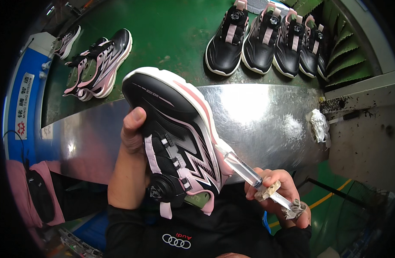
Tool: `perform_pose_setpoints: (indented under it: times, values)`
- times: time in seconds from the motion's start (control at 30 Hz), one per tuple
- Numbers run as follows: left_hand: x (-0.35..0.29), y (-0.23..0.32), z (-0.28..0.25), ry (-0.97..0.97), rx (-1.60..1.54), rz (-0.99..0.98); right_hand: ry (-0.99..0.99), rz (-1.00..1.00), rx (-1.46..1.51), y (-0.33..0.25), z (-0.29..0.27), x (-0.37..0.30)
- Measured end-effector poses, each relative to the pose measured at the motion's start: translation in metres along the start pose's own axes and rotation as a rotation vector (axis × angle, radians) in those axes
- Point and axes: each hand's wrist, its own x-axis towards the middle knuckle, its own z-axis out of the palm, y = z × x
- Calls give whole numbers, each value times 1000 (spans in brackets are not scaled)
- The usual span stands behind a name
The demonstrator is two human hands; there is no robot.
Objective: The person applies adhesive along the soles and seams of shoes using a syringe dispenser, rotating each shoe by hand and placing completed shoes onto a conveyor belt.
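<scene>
A black and pink sneaker with a white sole is tilted up in front of me, toe toward the far side. My left hand grips it, the thumb on the upper near the toe; its other fingers are hidden behind the shoe. My right hand is closed round a clear syringe with wrapping on its flange and plunger end. The syringe's tip touches the side of the shoe where the sole meets the upper, toward the heel. A round black dial and a pink pull loop sit on the shoe's near end.
Several similar sneakers stand in a row on the green conveyor at the far right; more sneakers lie at the far left. A metal ledge carries white residue and a crumpled white wad. Green fins line the right edge.
</scene>
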Motion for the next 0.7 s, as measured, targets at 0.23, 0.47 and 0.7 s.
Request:
perform_pose_setpoints:
  times: [0.23,0.47,0.7]
  values:
    - [0,1,-12,9,-289,-64,-6,50,-46,2,3,-22]
    - [3,0,-23,108,-190,-51,-3,29,-167,2,5,-34]
    - [7,2,-30,124,-275,-91,51,25,-209,5,5,-46]
